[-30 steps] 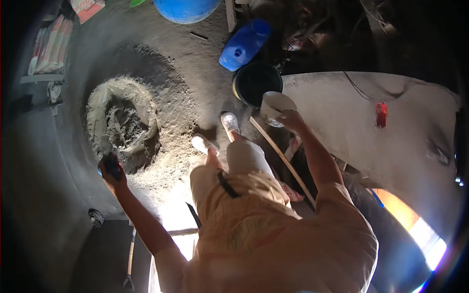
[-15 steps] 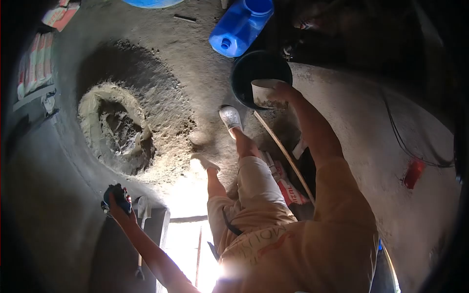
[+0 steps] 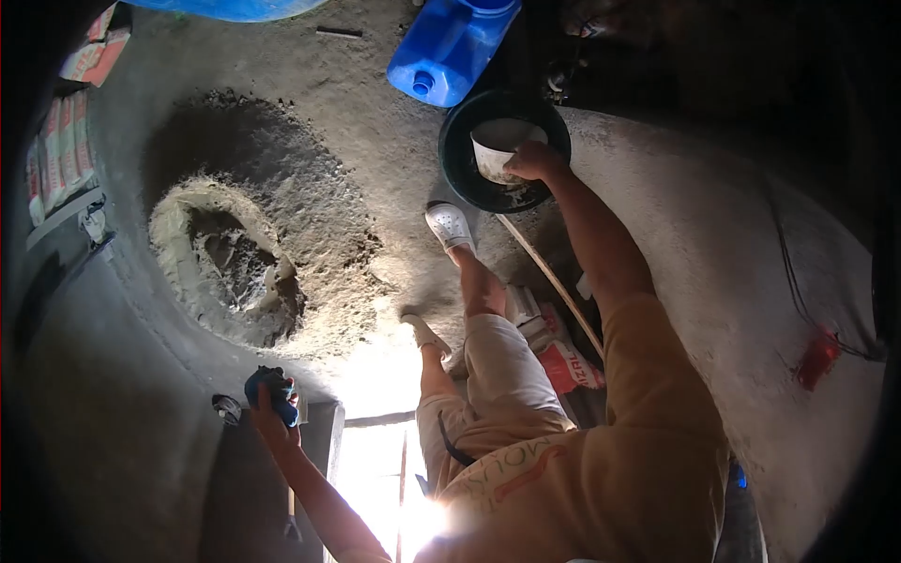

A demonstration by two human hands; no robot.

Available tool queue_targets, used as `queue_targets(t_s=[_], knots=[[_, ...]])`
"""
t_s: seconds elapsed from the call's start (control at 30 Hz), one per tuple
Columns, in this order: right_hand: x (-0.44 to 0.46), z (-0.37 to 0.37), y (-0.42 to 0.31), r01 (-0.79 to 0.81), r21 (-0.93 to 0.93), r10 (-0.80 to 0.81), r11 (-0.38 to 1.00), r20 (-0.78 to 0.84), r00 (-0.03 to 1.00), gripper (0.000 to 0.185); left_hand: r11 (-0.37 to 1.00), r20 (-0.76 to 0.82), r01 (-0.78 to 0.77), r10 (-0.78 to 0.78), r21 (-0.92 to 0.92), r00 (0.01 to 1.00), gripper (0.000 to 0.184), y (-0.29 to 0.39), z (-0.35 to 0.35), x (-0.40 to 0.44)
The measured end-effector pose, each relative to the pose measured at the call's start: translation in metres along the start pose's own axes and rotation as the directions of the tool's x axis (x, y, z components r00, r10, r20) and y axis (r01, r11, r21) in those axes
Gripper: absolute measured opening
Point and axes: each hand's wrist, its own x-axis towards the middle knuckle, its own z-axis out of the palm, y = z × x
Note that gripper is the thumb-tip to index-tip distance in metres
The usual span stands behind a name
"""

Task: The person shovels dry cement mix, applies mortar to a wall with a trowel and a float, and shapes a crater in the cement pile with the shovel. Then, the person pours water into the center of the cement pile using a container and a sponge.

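My right hand (image 3: pixel 533 161) is closed on the rim of a white container (image 3: pixel 492 159), which is down inside the dark round tub (image 3: pixel 460 181). At the lower left my left hand (image 3: pixel 272 424) grips a dark blue bundle (image 3: pixel 269 392); what the bundle is cannot be made out. A ring-shaped grey mound (image 3: pixel 176 246) with a wet-looking hollow lies on the floor at the left, beyond my left hand.
A blue jug (image 3: pixel 439 58) lies beside the tub. A wooden stick (image 3: pixel 554 281) and a red-and-white bag (image 3: pixel 567 364) are right of my legs. Stacked bags (image 3: pixel 64 150) stand at the far left. A low pale wall (image 3: pixel 694 225) is at the right.
My right hand has lowered the white container from beside the tub into it. My left hand, with the dark bundle, has moved away from the mound toward the lower edge.
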Motion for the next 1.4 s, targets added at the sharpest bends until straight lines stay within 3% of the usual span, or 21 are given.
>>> queue_targets(t_s=[0.07, 0.13, 0.3, 0.47, 0.53, 0.67, 0.73, 0.87, 1.0, 1.27, 1.4], knots=[[0.011, 0.022, 0.003, -0.057, 0.052, 0.060, 0.997, -0.045, 0.997, 0.057, 1.000, -0.050, -0.002, 0.001, -0.017, 0.999, 0.034, -0.004, 0.006, -0.002], [0.015, 0.039, 0.001, -0.088, 0.097, 0.107, 0.991, -0.219, 0.970, 0.050, 1.000, -0.098, -0.007, 0.004, -0.030, 0.995, 0.032, -0.007, 0.005, -0.002], [0.017, 0.049, -0.004, -0.085, 0.108, 0.110, 0.990, -0.253, 0.961, 0.041, 0.999, -0.190, 0.033, -0.032, 0.004, 0.981, 0.030, -0.012, 0.007, -0.003], [0.028, 0.080, 0.000, -0.100, 0.131, 0.131, 0.986, -0.256, 0.958, 0.030, 0.996, -0.161, 0.061, -0.050, 0.064, 0.986, 0.031, -0.034, -0.007, -0.001], [0.040, 0.113, 0.009, -0.122, 0.182, 0.196, 0.976, -0.471, 0.860, 0.021, 0.992, -0.138, 0.059, -0.043, 0.113, 0.989, 0.031, -0.038, -0.002, -0.002], [0.018, 0.115, 0.001, -0.044, 0.176, 0.132, 0.983, -0.527, 0.840, 0.017, 0.990, -0.170, 0.033, -0.010, 0.135, 0.985, 0.029, -0.043, 0.012, -0.006], [0.009, 0.122, 0.002, 0.050, 0.168, 0.084, 0.985, -0.703, 0.706, 0.019, 0.985, -0.198, 0.031, 0.003, 0.168, 0.980, 0.029, -0.047, 0.011, -0.008], [-0.020, 0.111, 0.003, 0.025, 0.167, 0.094, 0.986, -0.666, 0.740, 0.021, 0.985, -0.144, 0.072, -0.049, 0.158, 0.988, 0.031, -0.060, -0.007, -0.008], [-0.059, 0.088, 0.002, 0.074, 0.088, 0.005, 0.993, -0.678, 0.735, 0.016, 0.981, -0.133, 0.124, -0.104, 0.150, 0.986, 0.031, -0.076, -0.028, -0.010], [-0.135, 0.031, -0.042, 0.121, -0.114, -0.166, 0.986, -0.672, 0.722, 0.016, 0.982, -0.135, 0.152, -0.137, 0.113, 0.981, 0.030, -0.144, -0.131, -0.025], [-0.160, 0.013, -0.085, 0.044, -0.367, -0.288, 0.929, -0.644, 0.708, 0.013, 0.921, -0.149, 0.174, -0.128, 0.348, 0.980, 0.032, -0.183, -0.189, -0.043]])
